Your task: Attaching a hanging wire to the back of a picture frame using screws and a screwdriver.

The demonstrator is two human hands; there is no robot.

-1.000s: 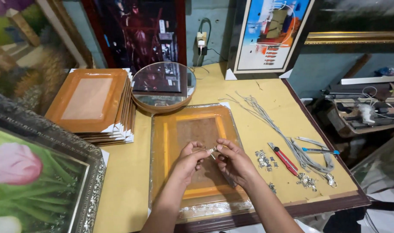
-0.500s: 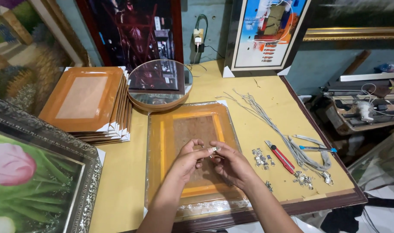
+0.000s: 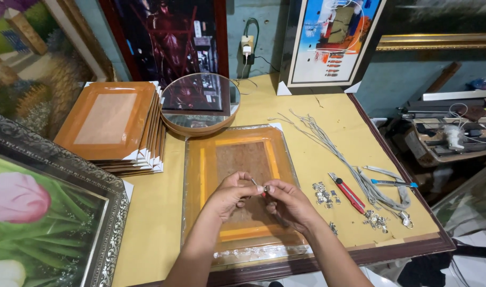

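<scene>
The table [image 3: 312,138] is showing a mustard-yellow top with a dark reddish-brown edge. The frame [image 3: 242,159] lying face down is showing an orange back with a brown centre panel and a silvery, patterned border. The stack of frames [image 3: 112,125] is showing the same orange and pale brown, with white corner pieces. The round mirror [image 3: 200,101] is wearing a tan wooden rim. The bundle of cords [image 3: 354,170] is looking grey, the cutter [image 3: 347,192] red and black, the small hooks [image 3: 321,192] silver. The big painting [image 3: 35,223] is showing a pink tulip on green, framed in ornate dark silver.
</scene>
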